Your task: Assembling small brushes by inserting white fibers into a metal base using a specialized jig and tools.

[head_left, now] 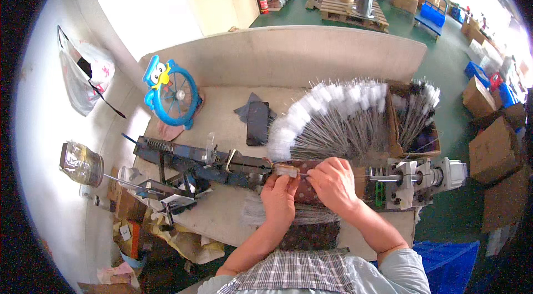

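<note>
My left hand [277,199] is closed, with thumb and fingers pinched on a small pale piece [286,171] at the right end of a long dark metal bench fixture [222,162]. My right hand [335,184] is just to the right, its fingertips pinched on a thin wire [303,174] that runs toward that piece. Whether the piece is a brush head cannot be made out. Beyond my hands, wire brushes with white bristle heads [327,102] lie fanned out, handles toward me. A bundle of thin bare wires [261,209] lies beside my left wrist, partly hidden.
A motor-driven chuck [416,177] stands at the bench's right end. Behind it, a cardboard box [394,122] holds more brushes. A dark phone [257,123] and a blue duck-shaped fan [176,94] are at the back. An upright board [288,55] borders the far edge.
</note>
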{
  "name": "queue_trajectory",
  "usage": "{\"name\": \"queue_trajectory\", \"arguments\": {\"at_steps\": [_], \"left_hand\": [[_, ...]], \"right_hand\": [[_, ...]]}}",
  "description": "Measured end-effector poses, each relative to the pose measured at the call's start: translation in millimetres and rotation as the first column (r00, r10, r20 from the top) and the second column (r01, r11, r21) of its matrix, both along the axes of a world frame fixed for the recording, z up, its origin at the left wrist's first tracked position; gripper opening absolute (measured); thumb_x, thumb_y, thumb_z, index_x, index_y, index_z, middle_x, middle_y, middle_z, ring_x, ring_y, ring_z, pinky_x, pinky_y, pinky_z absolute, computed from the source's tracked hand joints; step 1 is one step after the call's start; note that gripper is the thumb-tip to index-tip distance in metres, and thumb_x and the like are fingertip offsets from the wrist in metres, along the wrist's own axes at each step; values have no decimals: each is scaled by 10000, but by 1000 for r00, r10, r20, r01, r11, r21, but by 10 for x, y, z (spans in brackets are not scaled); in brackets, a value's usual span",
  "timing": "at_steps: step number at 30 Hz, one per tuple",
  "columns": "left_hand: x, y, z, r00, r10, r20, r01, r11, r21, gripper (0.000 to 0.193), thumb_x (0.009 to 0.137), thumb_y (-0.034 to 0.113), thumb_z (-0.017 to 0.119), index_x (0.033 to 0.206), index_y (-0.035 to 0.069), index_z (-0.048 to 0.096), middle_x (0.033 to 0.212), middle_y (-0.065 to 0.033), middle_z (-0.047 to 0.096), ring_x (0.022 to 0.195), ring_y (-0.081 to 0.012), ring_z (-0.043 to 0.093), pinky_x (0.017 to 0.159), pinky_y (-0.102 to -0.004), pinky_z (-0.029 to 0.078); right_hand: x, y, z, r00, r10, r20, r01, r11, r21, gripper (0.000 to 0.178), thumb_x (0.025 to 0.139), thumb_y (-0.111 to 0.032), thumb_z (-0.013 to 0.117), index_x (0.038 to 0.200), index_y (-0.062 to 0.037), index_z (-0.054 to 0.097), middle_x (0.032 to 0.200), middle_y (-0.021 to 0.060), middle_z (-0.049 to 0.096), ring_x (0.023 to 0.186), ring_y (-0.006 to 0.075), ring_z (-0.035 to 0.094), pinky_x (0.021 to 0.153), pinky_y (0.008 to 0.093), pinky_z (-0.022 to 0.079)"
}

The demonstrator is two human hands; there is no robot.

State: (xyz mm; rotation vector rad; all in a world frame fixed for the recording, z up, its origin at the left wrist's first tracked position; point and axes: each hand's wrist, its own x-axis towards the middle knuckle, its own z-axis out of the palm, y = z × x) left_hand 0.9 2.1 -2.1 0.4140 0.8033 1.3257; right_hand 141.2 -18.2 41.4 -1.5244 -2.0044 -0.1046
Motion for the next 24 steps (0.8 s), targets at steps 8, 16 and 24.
{"name": "queue_trajectory", "arguments": {"at_steps": [8, 16, 24], "left_hand": [[-96, -93, 176, 978, -104, 181, 122, 989, -89, 470, 917, 418, 392, 1088, -7, 498, 1111, -144, 555, 1035, -281, 539, 918, -408, 445], [-150, -243, 60, 984, -138, -109, 124, 985, -122, 529, 922, 434, 415, 1218, -5, 423, 1216, -157, 498, 1125, -281, 486, 962, -388, 403], [-1472, -283, -393, 949, 39, -314, -46, 999, -18, 203, 901, 248, 527, 987, 69, 570, 996, -55, 594, 904, -156, 560, 787, -289, 442]], "right_hand": [[34, -111, 43, 998, 66, -8, -66, 998, -20, 91, 694, -145, 666, 776, -108, 654, 735, 12, 591, 806, 203, 550, 765, 355, 411], [191, -287, 122, 947, 138, -289, -125, 990, 64, 148, 733, -124, 654, 869, -65, 656, 768, 27, 625, 767, 218, 589, 677, 338, 474], [450, -771, -413, 954, 122, -272, -177, 966, -188, 124, 757, -103, 562, 873, -82, 600, 736, 63, 590, 702, 255, 612, 576, 386, 502]]}}
